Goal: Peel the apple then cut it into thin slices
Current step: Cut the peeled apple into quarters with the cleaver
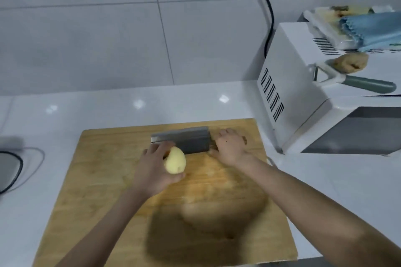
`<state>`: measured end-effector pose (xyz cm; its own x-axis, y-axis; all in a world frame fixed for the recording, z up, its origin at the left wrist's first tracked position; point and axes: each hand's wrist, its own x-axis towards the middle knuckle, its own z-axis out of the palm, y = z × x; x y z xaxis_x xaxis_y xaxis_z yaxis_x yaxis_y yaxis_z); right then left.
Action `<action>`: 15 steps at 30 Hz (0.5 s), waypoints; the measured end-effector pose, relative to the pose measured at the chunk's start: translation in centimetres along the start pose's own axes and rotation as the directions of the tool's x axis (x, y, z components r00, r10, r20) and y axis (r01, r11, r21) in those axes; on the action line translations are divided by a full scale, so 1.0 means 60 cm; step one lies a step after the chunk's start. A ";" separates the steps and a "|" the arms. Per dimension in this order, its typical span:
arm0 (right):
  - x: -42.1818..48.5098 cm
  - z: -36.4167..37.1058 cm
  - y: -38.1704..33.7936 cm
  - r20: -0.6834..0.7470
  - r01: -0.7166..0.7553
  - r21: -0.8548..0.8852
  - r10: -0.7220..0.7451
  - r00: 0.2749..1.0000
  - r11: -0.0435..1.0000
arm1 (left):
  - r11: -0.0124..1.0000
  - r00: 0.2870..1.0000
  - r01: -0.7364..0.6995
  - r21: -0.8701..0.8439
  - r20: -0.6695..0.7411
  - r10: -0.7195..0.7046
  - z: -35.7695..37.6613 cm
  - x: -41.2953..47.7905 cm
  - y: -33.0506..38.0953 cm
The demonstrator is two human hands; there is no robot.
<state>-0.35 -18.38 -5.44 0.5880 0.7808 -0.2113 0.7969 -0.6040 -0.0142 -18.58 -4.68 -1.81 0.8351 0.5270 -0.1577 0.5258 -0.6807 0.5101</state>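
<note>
A peeled, pale yellow apple point(175, 163) is held in my left hand point(153, 169) just above the wooden cutting board point(104, 180), near its far middle. A grey cleaver point(184, 140) lies flat on the board right behind the apple. My right hand point(230, 147) rests over the cleaver's handle at the blade's right end, fingers curled around it. The handle itself is mostly hidden under the hand.
A white microwave point(303, 102) stands to the right of the board; on top lie a peeler point(355, 81) with a green handle, a brownish lump point(351, 62) and a blue cloth point(377, 28). A black cable point(267, 6) runs down the tiled wall. A dark-rimmed object point(8, 171) sits at the left edge.
</note>
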 end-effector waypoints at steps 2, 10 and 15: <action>0.021 0.026 0.004 0.044 0.056 -0.058 -0.054 0.998 0.997 | 1.000 1.000 0.000 0.005 -0.006 0.000 -0.005 -0.008 -0.035; 0.000 0.022 -0.018 -0.027 0.108 0.193 -0.105 0.994 0.975 | 0.990 0.996 -0.055 0.129 0.075 0.045 0.002 -0.011 -0.109; -0.050 -0.033 -0.074 -0.006 -0.093 0.716 0.139 0.990 0.692 | 0.965 0.987 -0.136 0.223 0.117 0.112 0.035 0.015 -0.082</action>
<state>-5.39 -17.73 -2.83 0.6940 0.6900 -0.2056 0.3974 -0.6053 -0.6897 -20.10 -1.94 -6.21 0.9018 0.3842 -0.1977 0.4301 -0.8421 0.3255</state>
